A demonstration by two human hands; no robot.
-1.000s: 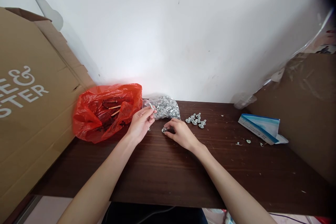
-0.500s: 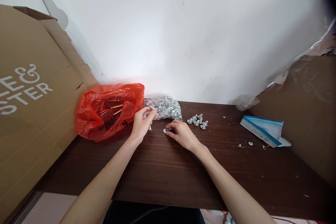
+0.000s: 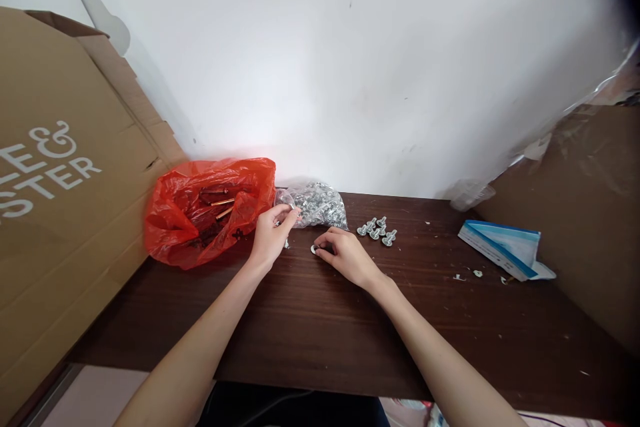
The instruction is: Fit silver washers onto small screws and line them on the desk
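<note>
Thumb and index finger pinched, my left hand (image 3: 271, 232) is at the near left edge of a clear plastic bag (image 3: 323, 205) full of small shiny metal parts. What sits in that pinch is too small to make out. A small metal piece (image 3: 287, 244) lies on the table just under this hand. My right hand (image 3: 347, 255) is low over the table, its fingertips closed on a flat round metal washer (image 3: 313, 249). Beyond it, to the right, several bolts with wide washers (image 3: 375, 232) stand in a cluster on their heads.
An open red plastic bag (image 3: 165, 213) with dark and copper-coloured rods sits at the left, against a large cardboard box (image 3: 65, 227). A blue-and-white packet (image 3: 500, 248) and paper scraps (image 3: 478, 273) lie on the right of the dark wooden table (image 3: 300, 333). A white wall (image 3: 350, 80) rises behind.
The washer at my right fingertips has tilted and shifted slightly left. My left fingers have moved very little beside the clear bag.
</note>
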